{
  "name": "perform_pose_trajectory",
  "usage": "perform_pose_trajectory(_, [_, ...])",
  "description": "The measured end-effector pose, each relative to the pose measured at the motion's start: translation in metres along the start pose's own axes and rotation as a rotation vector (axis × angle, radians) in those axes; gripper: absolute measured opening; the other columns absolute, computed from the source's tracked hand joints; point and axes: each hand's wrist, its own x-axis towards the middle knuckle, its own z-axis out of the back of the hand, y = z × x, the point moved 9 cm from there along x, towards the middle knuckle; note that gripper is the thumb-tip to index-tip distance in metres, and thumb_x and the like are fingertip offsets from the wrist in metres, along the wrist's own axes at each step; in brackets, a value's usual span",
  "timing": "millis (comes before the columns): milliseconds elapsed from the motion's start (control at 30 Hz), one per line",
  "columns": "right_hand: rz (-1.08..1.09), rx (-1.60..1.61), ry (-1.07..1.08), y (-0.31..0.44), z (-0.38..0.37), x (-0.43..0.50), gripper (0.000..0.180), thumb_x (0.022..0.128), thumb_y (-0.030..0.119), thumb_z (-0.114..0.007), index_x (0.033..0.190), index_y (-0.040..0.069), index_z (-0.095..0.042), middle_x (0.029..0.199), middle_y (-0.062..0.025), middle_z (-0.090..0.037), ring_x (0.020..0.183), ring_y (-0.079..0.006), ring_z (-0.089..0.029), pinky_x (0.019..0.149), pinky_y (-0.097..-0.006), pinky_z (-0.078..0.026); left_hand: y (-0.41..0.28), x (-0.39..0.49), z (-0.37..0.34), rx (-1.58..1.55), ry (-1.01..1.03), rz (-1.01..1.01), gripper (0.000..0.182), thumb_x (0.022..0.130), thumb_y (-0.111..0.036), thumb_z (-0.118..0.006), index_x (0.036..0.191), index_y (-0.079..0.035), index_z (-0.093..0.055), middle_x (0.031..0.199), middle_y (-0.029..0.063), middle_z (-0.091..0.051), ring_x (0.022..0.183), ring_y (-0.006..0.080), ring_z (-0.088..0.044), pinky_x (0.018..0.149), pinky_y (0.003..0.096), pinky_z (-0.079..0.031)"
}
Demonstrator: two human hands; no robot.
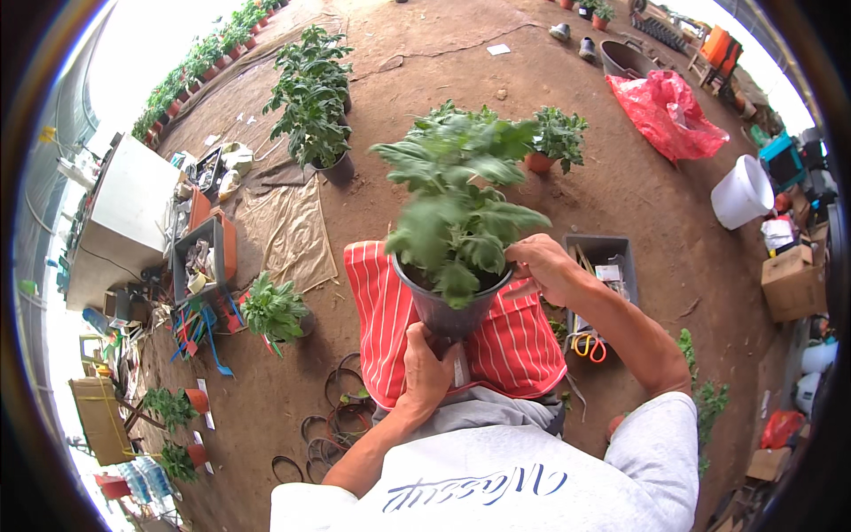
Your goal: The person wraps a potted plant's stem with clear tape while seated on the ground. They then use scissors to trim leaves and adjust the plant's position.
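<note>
A dark plastic plant pot (452,312) stands tilted over my lap, on a red cloth with white stripes (515,346). The leafy green plant (465,219) in it is partly blurred. My left hand (425,369) grips the pot low down near its base. At the rim's right side is my right hand (542,266), fingers bent beside the lowest leaves; whether they pinch a leaf or the rim is unclear. Right of my lap, a grey plastic crate (602,256) holds papers and small items, and scissors with orange and yellow handles (588,347) lie at its near end.
Potted plants (312,100) stand in a row ahead left, with a small one (274,309) nearer. Several dark rings (332,425) lie on the soil by my left side. To the right are a red plastic bag (665,116), a white bucket (741,193) and a cardboard box (791,286).
</note>
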Motion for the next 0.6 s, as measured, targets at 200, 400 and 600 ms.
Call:
perform_pose_trajectory(200, [0.103,-0.002,0.002,-0.009,0.001,0.020,0.026,0.104,0.028,-0.066,0.089,0.007,-0.068,0.082,0.0013,-0.059,0.075,-0.0123,-0.060,0.086,-0.0459,-0.066,-0.056,0.012,0.022,0.240,-0.226,-0.153,0.089,0.076,-0.007,-0.095,0.146,0.003,-0.041,0.143,0.0286,-0.050,0.131,0.0411,-0.055,0.107,0.0501,-0.049])
perform_pose_trajectory(400, [0.316,0.057,0.045,-0.020,-0.002,0.027,0.034,0.108,0.033,-0.065,0.092,0.004,-0.074,0.084,0.0012,-0.061,0.078,-0.0115,-0.058,0.084,-0.0348,-0.054,-0.062,0.041,0.017,0.107,-0.183,-0.134,0.103,0.071,-0.017,-0.100,0.152,0.003,-0.040,0.145,0.0248,-0.051,0.138,0.0394,-0.049,0.115,0.0497,-0.043])
perform_pose_trajectory(600, [0.518,-0.033,-0.063,-0.007,-0.024,-0.015,0.048,0.107,0.035,-0.065,0.075,0.000,-0.065,0.099,-0.0099,-0.055,0.099,-0.0193,-0.052,0.087,-0.0354,-0.044,-0.041,0.064,0.013,-0.268,0.036,-0.062,0.099,0.070,-0.020,-0.102,0.148,0.004,-0.048,0.142,0.0203,-0.059,0.128,0.0359,-0.063,0.110,0.0467,-0.051])
